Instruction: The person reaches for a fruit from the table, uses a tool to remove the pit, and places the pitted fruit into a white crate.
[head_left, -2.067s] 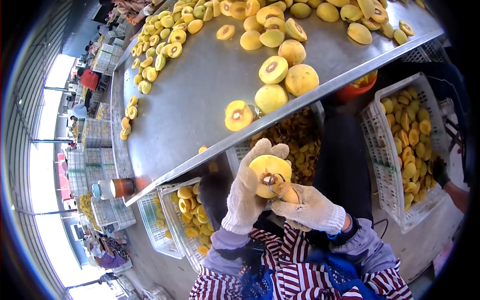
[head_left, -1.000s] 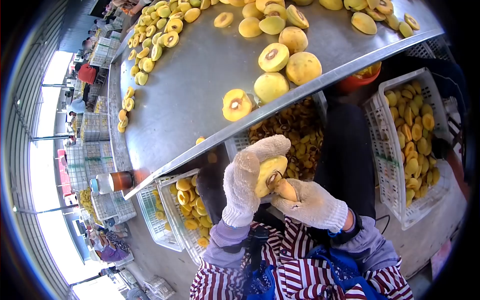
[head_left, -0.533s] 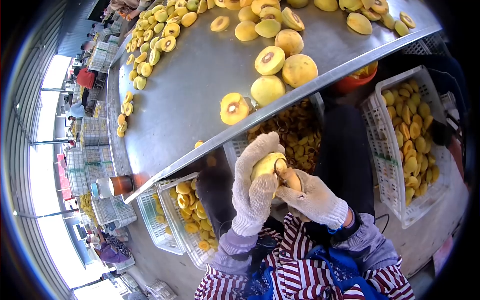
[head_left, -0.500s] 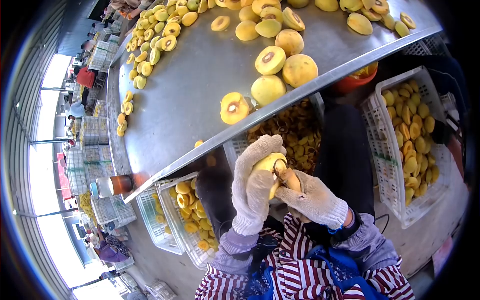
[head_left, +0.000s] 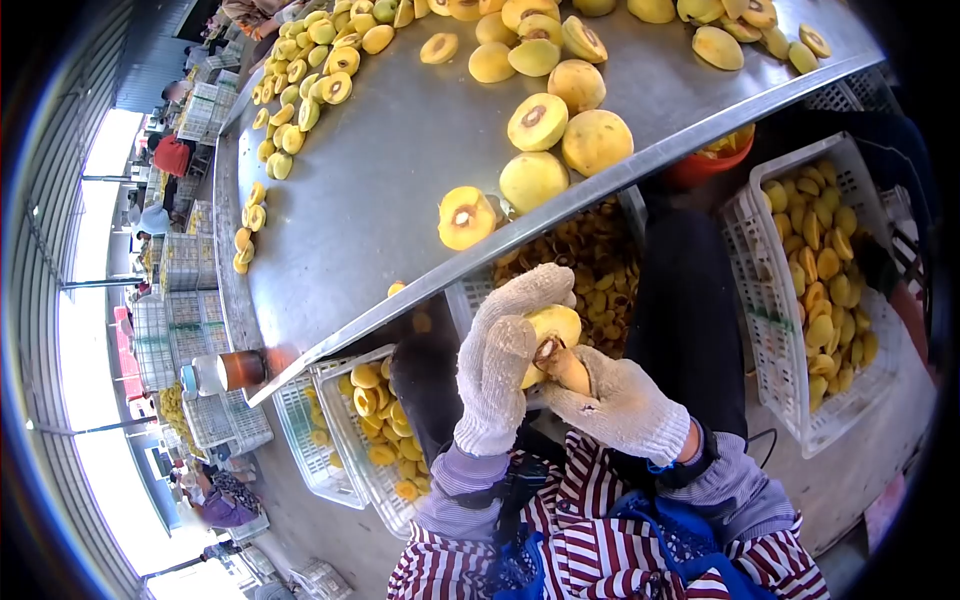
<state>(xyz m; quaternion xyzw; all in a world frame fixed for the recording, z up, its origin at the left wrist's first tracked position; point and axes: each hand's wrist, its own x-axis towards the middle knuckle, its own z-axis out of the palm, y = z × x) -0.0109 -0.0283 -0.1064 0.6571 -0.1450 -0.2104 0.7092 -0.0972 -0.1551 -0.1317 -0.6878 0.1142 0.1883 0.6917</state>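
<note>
My left hand point(head_left: 496, 368), in a pale knitted glove, is closed around a yellow peach half point(head_left: 556, 322), its cut side facing my right hand. In my gloved right hand point(head_left: 625, 405) is a pitting knife point(head_left: 571, 371) with a tan wooden handle, its working end at the brown pit cavity of the peach. Fingers and fruit hide most of the blade. Both hands are above my lap, just below the edge of the metal table point(head_left: 350, 190).
Peach halves point(head_left: 536, 122) lie on the table. Beneath its edge a crate point(head_left: 610, 285) contains brownish scraps. Crates of peach halves stand on the left point(head_left: 385, 440) and right point(head_left: 825, 290), where another person's arm point(head_left: 908, 315) reaches in. A red bucket point(head_left: 708, 165) sits under the table.
The knife's dark curved blade, visible before above the cut face, is now mostly hidden at the pit cavity. Both hands have shifted slightly left, and the peach is turned a little.
</note>
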